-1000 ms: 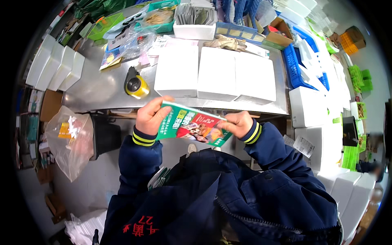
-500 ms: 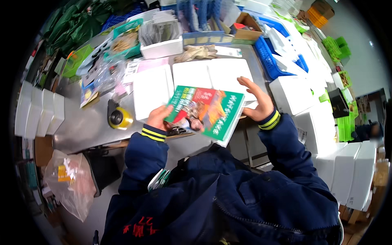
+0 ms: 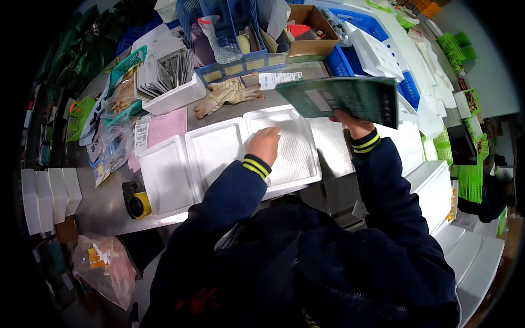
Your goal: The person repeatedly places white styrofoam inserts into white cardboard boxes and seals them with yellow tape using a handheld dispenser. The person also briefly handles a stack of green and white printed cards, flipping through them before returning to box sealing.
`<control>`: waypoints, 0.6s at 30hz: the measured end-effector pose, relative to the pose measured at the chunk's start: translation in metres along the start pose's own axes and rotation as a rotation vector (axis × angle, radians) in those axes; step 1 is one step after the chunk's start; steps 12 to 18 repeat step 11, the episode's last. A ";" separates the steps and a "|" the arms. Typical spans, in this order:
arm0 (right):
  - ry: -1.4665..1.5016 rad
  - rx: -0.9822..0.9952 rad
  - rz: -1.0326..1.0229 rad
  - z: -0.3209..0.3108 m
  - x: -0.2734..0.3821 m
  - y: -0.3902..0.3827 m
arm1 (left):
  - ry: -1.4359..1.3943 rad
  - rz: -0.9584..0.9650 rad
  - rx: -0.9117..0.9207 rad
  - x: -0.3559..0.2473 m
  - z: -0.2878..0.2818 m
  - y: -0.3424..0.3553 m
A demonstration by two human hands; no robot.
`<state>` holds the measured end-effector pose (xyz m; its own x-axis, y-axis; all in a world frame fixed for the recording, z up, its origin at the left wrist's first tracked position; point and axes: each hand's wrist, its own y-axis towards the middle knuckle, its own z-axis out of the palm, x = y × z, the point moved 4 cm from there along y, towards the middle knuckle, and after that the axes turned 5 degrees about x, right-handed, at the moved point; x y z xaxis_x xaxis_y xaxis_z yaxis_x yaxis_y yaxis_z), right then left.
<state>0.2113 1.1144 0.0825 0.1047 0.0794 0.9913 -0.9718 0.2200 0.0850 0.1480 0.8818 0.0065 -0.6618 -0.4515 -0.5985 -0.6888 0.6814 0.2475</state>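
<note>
L hand (image 3: 264,145) rests flat, fingers spread, on the rightmost of three white trays (image 3: 295,158) lined up on a steel counter (image 3: 104,191); R hand (image 3: 350,121) has its grip closed on a green booklet (image 3: 344,98), held up over the counter's right end. Behind: gloves (image 3: 227,94), blue crates (image 3: 240,33), pink paper (image 3: 167,127), tape roll (image 3: 135,201) at front edge. White foam boxes (image 3: 46,197) stacked w/ more crates round the room.

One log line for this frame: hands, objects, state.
left hand: flat on white tray | right hand: holds green packet raised | gloves behind trays
</note>
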 end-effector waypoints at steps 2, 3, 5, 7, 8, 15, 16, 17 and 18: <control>-0.261 0.180 0.020 -0.004 -0.019 0.020 | 0.166 -0.031 0.065 0.009 0.024 0.018; -0.574 0.294 -0.016 0.002 -0.020 0.029 | 0.257 -0.036 0.042 0.009 0.028 0.024; -0.332 0.319 0.227 0.005 -0.049 0.042 | 0.295 -0.111 0.121 0.012 0.036 0.027; -0.445 0.319 0.159 0.015 -0.062 0.050 | 0.285 -0.200 0.296 0.014 0.043 0.028; -0.352 0.399 0.178 0.017 -0.072 0.057 | 0.320 -0.179 0.276 0.014 0.042 0.030; -0.372 0.657 -0.177 0.024 -0.071 0.072 | 0.387 -0.142 0.235 0.021 0.046 0.036; -0.372 0.657 -0.177 0.024 -0.071 0.072 | 0.387 -0.142 0.235 0.021 0.046 0.036; -0.372 0.657 -0.177 0.024 -0.071 0.072 | 0.387 -0.142 0.235 0.021 0.046 0.036; -0.372 0.657 -0.177 0.024 -0.071 0.072 | 0.387 -0.142 0.235 0.021 0.046 0.036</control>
